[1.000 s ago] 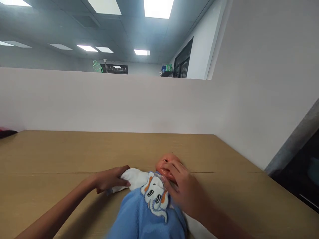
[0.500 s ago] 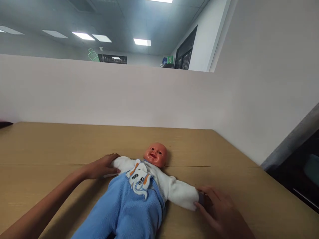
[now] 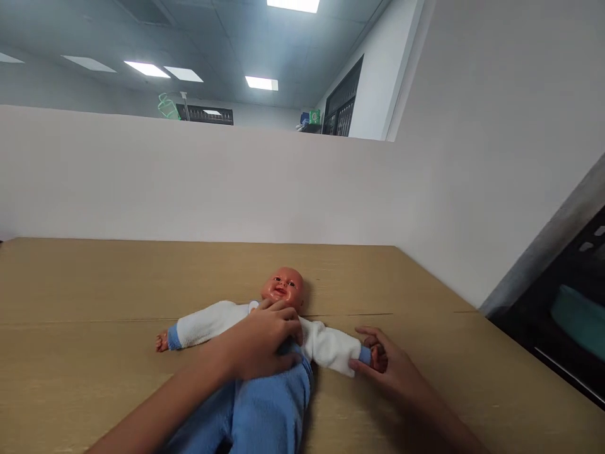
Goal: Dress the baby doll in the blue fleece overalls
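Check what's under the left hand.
The left hand lies on the doll, over its chest; white sleeves and blue trousers show around it. The chest front itself is covered.

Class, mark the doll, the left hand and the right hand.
doll [image 3: 322, 343], head view, white sleeve near the shoulder.
left hand [image 3: 263, 338], head view, back of the hand.
right hand [image 3: 393, 369], head view, back of the hand.
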Demonstrator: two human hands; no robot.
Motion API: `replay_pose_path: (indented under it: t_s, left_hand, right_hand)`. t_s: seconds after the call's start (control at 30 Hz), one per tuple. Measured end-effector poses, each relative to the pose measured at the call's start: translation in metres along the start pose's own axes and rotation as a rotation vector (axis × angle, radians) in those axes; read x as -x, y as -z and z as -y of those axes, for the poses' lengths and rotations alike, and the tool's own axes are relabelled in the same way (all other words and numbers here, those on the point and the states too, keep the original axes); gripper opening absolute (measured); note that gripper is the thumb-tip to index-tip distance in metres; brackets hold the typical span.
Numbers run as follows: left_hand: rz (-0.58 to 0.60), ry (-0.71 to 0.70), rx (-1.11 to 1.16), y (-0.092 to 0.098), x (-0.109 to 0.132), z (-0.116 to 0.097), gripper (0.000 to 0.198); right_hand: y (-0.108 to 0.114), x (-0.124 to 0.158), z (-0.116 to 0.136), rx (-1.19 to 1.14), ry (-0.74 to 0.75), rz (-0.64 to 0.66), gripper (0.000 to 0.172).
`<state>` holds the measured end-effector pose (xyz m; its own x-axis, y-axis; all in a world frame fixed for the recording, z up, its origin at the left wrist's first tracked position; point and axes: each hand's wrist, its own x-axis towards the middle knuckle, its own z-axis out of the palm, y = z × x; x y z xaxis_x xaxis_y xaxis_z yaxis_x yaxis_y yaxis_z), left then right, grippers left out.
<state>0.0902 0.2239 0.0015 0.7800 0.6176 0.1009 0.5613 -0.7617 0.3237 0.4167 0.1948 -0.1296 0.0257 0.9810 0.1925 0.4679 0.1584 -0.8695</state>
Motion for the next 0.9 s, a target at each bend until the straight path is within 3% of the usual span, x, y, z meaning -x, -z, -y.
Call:
replay_pose_path:
  t_s: [0.07, 0.2, 0.3, 0.4, 0.57, 0.6, 0.67, 0.73, 0.83, 0.9]
  left_hand:
    - [0.059, 0.016, -0.051, -0.005, -0.009, 0.001, 0.018]
    - [0.065, -0.061, -0.055, -0.013, -0.022, 0.003, 0.011]
    - [-0.032, -0.143, -0.022, -0.023, -0.033, 0.004, 0.008]
    - [-0.180, -0.242, -0.078, -0.035, -0.040, 0.007, 0.023]
    - [-0.353, -0.362, -0.158, -0.040, -0.039, 0.009, 0.038]
    - [-0.367, -0.349, -0.137, -0.039, -0.039, 0.008, 0.036]
    - [-0.371, -0.269, -0.039, -0.036, -0.040, 0.008, 0.029]
    - [-0.352, -0.153, 0.126, -0.034, -0.043, 0.009, 0.019]
    - [-0.319, -0.027, 0.311, -0.036, -0.050, 0.016, 0.015]
    - [-0.294, 0.002, 0.322, -0.040, -0.052, 0.023, 0.022]
  right_hand:
    - [-0.004, 0.001, -0.003, -0.134, -0.085, -0.033, 0.070]
    - [-0.001, 0.001, 0.006, -0.334, -0.144, -0.155, 0.067]
    - [-0.001, -0.009, 0.026, -0.453, -0.095, -0.242, 0.062]
    - [-0.017, -0.018, 0.043, -0.495, -0.009, -0.261, 0.056]
    - [-0.063, -0.005, 0.059, -0.443, 0.172, -0.086, 0.020]
    - [-0.069, 0.000, 0.062, -0.385, 0.221, -0.037, 0.012]
    - [-0.075, 0.010, 0.068, -0.337, 0.299, 0.058, 0.016]
    - [-0.076, 0.014, 0.071, -0.432, 0.300, 0.126, 0.019]
    - [-0.076, 0.011, 0.066, -0.614, 0.130, 0.093, 0.018]
    - [-0.079, 0.007, 0.058, -0.653, -0.030, -0.023, 0.028]
